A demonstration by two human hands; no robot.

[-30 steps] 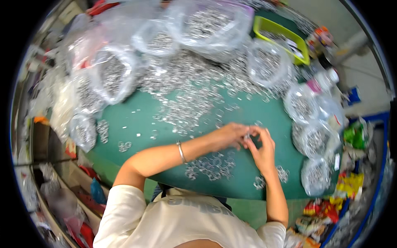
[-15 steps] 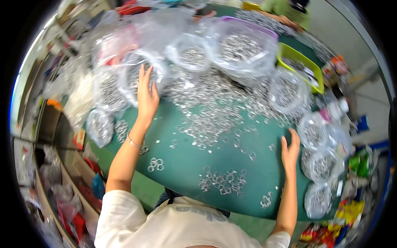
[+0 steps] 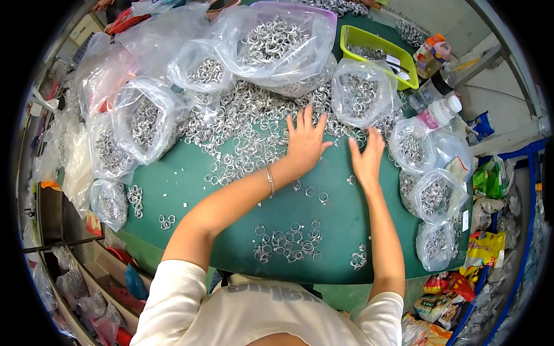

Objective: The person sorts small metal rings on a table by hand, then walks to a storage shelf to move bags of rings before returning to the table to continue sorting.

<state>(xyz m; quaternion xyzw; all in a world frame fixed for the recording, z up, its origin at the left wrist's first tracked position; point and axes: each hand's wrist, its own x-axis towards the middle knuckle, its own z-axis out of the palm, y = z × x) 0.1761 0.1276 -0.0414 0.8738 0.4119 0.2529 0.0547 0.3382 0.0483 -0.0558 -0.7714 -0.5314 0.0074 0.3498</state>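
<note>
Green table mat (image 3: 190,179) strewn with shiny metal rings (image 3: 254,138); clear plastic bags (image 3: 271,40) hold more. Left hand (image 3: 304,143) and right hand (image 3: 367,158) lie flat, fingers spread, holding nothing.

Green-topped work table (image 3: 173,184); blue metal rack (image 3: 522,230) at right; dark shelving (image 3: 49,230) at left; pale floor (image 3: 508,124) beyond; even daylight.

The desk (image 3: 340,219) was dark green, the metal rings (image 3: 248,144) silvery, the bags (image 3: 144,121) clear, the tray (image 3: 378,43) at the far right corner lime green, the shirt (image 3: 242,317) cream.
</note>
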